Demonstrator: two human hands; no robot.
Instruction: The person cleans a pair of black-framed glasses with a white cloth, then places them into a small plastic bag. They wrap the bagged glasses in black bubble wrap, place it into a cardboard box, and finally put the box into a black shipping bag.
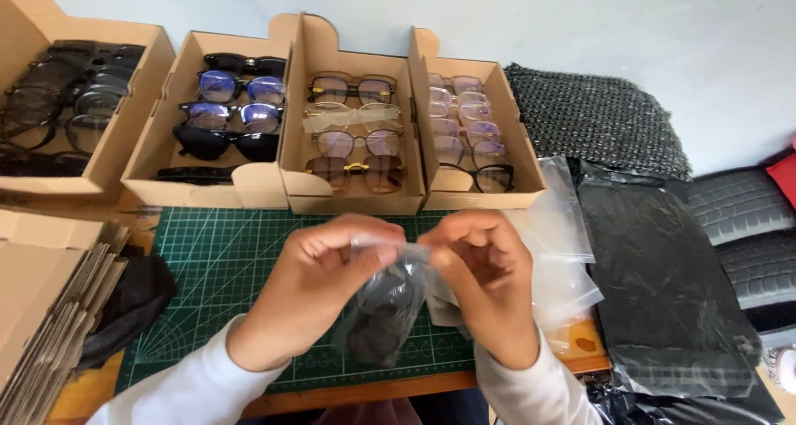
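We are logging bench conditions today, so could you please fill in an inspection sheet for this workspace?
Surface: green cutting mat on a wooden table edge.
Job's things: clear plastic bag with something dark inside, held above the mat.
Clutter: four open cardboard boxes of glasses along the back; stack of flat cardboard at left; loose clear bags and black plastic sheets at right.
Grippers: left hand and right hand both pinch the bag's top edge.
Cables: nothing seen.
Surroundings: pale wall; dark woven mat; tyres at right.

bare hands, long white sleeves at wrists
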